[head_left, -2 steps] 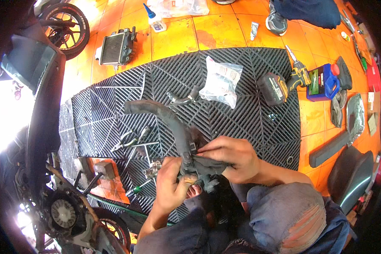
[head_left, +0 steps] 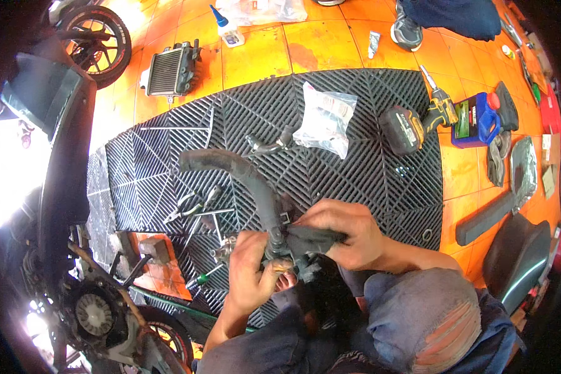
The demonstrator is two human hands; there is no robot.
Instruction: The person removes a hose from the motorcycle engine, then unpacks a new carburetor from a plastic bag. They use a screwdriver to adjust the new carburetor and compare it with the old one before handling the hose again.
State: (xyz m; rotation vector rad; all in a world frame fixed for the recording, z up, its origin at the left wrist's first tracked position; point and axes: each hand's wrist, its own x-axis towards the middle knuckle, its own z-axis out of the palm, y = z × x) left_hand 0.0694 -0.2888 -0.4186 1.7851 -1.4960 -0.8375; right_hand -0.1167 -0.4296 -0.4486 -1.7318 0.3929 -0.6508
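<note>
A curved black rubber hose (head_left: 257, 182) rises from between my hands, its open end pointing to the far left. My left hand (head_left: 248, 274) is closed round the hose's lower end, where darker fittings (head_left: 306, 269) stick out. My right hand (head_left: 354, 235) pinches a dark piece of cloth (head_left: 313, 240) against the right side of the hose. The hand itself hides part of the cloth. Below my hands the dark area between my knees is hard to make out.
Pliers (head_left: 193, 204), a metal fitting (head_left: 224, 249) and a green-handled screwdriver (head_left: 197, 280) lie left on the black mat (head_left: 380, 206). A plastic bag (head_left: 327, 121), cordless drill (head_left: 417, 124) and blue jug (head_left: 477, 121) are farther right. A radiator (head_left: 171, 70) sits far left; motorcycle parts (head_left: 93, 311) crowd the near left.
The hose's open end has tipped slightly left. The cloth in my right hand sits a little higher and reaches farther right; both hands stay nearly in place.
</note>
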